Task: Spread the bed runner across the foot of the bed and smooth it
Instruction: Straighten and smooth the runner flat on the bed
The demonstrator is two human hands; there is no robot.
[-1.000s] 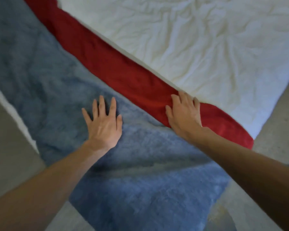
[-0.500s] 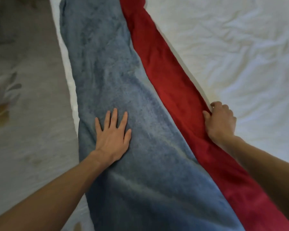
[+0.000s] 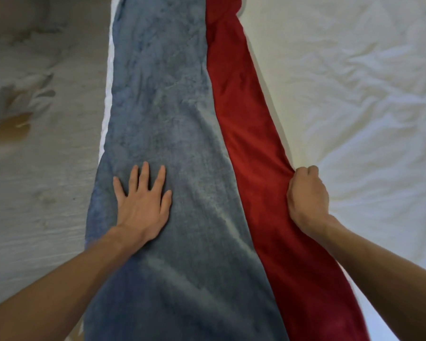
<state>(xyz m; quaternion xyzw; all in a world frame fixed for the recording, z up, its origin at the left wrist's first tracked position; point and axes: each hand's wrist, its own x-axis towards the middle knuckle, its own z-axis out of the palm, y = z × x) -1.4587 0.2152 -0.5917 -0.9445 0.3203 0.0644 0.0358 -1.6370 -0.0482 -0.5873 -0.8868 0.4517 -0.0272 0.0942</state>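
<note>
- The left hand [image 3: 143,205] lies flat, palm down, fingers straight and a little spread, pressing the left half of a long bed runner of blue-grey plush fabric [image 3: 170,107]. Its forearm comes in from the lower left corner of the frame.
- The right hand [image 3: 308,198] is curled into a fist around the right edge of a deep red fabric strip [image 3: 244,119], pinching a fold of it. Its forearm comes in from the lower right.
- I cannot tell whether the red strip is part of the runner or a separate cloth. The two lie side by side and touch along one seam, from the bottom of the frame to the top.
- At the bottom of the frame the plush spreads widest and covers the bed's left edge.
- From mid-left upward, a thin line of white mattress edge [image 3: 106,107] shows just beside the runner's left border.
- Left of that edge is a pale wood-grain floor [image 3: 35,193]. A blurred grey and orange shape [image 3: 12,107] sits on it at the upper left, well apart from the bed.
- Right of the red strip, a wrinkled white bed sheet [image 3: 354,94] fills the whole right side of the frame, a broad open area beyond the right hand.
- The plush nap is mottled, with shallow creases around and above the left hand, and soft folds below it.
- The red strip bulges by the right hand and narrows toward the top centre, where its edge bunches slightly.
</note>
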